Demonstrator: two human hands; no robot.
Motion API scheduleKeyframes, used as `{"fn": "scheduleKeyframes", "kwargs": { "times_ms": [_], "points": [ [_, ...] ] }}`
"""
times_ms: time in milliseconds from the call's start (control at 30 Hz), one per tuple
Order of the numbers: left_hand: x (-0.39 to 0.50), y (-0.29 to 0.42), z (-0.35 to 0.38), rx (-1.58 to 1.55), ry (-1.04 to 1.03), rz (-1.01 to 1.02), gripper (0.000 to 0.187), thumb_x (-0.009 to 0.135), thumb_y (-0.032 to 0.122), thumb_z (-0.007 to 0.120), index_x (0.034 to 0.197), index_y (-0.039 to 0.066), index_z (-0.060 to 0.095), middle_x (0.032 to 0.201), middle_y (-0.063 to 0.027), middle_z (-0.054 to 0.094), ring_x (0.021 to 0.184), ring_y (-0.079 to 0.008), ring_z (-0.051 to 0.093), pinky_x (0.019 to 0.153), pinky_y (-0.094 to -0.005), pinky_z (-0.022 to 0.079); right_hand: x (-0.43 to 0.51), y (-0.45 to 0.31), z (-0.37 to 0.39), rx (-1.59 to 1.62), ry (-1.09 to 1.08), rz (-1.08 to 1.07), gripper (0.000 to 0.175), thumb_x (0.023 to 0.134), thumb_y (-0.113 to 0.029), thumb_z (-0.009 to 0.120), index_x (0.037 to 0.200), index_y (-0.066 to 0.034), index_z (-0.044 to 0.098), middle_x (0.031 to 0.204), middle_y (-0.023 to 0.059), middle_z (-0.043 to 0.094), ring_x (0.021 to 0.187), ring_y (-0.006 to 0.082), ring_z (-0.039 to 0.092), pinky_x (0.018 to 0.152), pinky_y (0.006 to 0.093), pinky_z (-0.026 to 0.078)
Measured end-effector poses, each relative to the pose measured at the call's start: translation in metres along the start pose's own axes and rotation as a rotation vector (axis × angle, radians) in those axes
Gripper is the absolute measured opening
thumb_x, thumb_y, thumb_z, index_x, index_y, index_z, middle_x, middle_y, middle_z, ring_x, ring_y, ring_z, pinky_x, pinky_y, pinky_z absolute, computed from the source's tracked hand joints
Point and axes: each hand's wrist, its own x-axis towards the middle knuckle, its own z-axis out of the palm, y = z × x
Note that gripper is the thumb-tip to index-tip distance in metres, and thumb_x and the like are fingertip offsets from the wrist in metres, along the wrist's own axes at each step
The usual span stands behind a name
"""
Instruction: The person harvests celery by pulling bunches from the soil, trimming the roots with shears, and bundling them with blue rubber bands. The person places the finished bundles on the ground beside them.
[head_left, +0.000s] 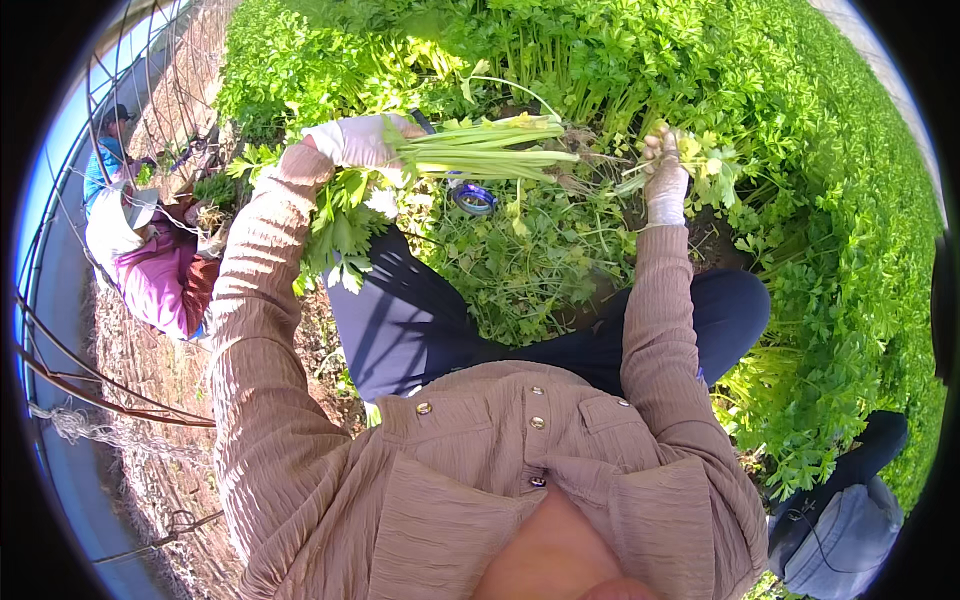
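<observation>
My left hand, in a pale glove, is closed around a bunch of celery. Its leafy tops hang below the wrist, and the light green stalks point right, ending in thin roots. My right hand, gloved too, grips a small bunch of yellowing celery stems and leaves to the right of those roots. Just under the stalks is a roll of blue tape. Cut or pulled celery leaves litter the ground between my bent knees.
Dense standing celery fills the far side and the right. At left, people crouch on a dry soil strip by wire and a curved frame. Another person in a grey hat is at lower right.
</observation>
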Motion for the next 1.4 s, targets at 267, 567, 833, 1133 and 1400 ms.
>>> {"fn": "scheduleKeyframes", "kwargs": {
  "times_ms": [267, 567, 833, 1133, 1400],
  "points": [
    [0.019, 0.040, 0.006, 0.311, 0.017, -0.023, 0.063, 0.065, 0.019, 0.079, 0.122, 0.002, 0.057, 0.100, -0.0139, 0.067, 0.089, -0.0220, 0.063, 0.079, -0.0321, 0.052, -0.076, 0.010, 0.116, -0.597, -0.725, -0.228, 0.031, 0.072, -0.011, 0.073, 0.102, -0.0032, 0.067, 0.109, 0.0082, 0.065, 0.103, 0.0218, 0.060, 0.091, 0.0320, 0.046],
    [0.021, 0.057, 0.020, 0.670, 0.192, 0.016, 0.056, 0.065, 0.020, 0.079, 0.116, 0.008, 0.060, 0.091, -0.0160, 0.067, 0.086, -0.0343, 0.065, 0.075, -0.0407, 0.052, -0.076, 0.029, 0.109, -0.672, -0.827, -0.175, 0.058, 0.087, -0.044, 0.063, 0.126, -0.0013, 0.054, 0.119, 0.0117, 0.061, 0.108, 0.0232, 0.058, 0.092, 0.0351, 0.048],
    [0.014, 0.030, 0.026, 0.842, 0.404, 0.095, 0.048, 0.071, 0.012, 0.069, 0.117, 0.014, 0.060, 0.088, -0.0132, 0.067, 0.082, -0.0327, 0.065, 0.071, -0.0419, 0.052, -0.069, 0.018, 0.102, -0.068, -0.555, 0.125, 0.032, 0.090, -0.037, 0.064, 0.099, -0.0061, 0.062, 0.083, 0.0016, 0.063, 0.080, 0.0165, 0.062, 0.077, 0.0329, 0.053],
    [-0.011, 0.004, 0.020, 1.015, 0.591, -0.015, 0.054, 0.072, 0.015, 0.069, 0.124, 0.019, 0.053, 0.100, -0.0027, 0.062, 0.077, -0.0264, 0.065, 0.067, -0.0374, 0.054, -0.033, 0.011, 0.029, -0.162, -0.187, 0.190, 0.049, 0.090, -0.036, 0.063, 0.127, -0.0073, 0.052, 0.104, 0.0083, 0.065, 0.071, 0.0089, 0.057, 0.053, 0.0215, 0.046],
    [-0.001, 0.008, -0.002, 0.832, 0.441, -0.042, 0.046, 0.073, 0.013, 0.069, 0.118, 0.016, 0.062, 0.091, -0.0118, 0.069, 0.080, -0.0319, 0.066, 0.072, -0.0408, 0.053, -0.022, 0.046, 0.007, -1.794, -0.457, 0.284, 0.055, 0.077, -0.035, 0.073, 0.120, -0.0038, 0.060, 0.114, 0.0133, 0.065, 0.107, 0.0268, 0.060, 0.093, 0.0358, 0.046]
  ]
}}
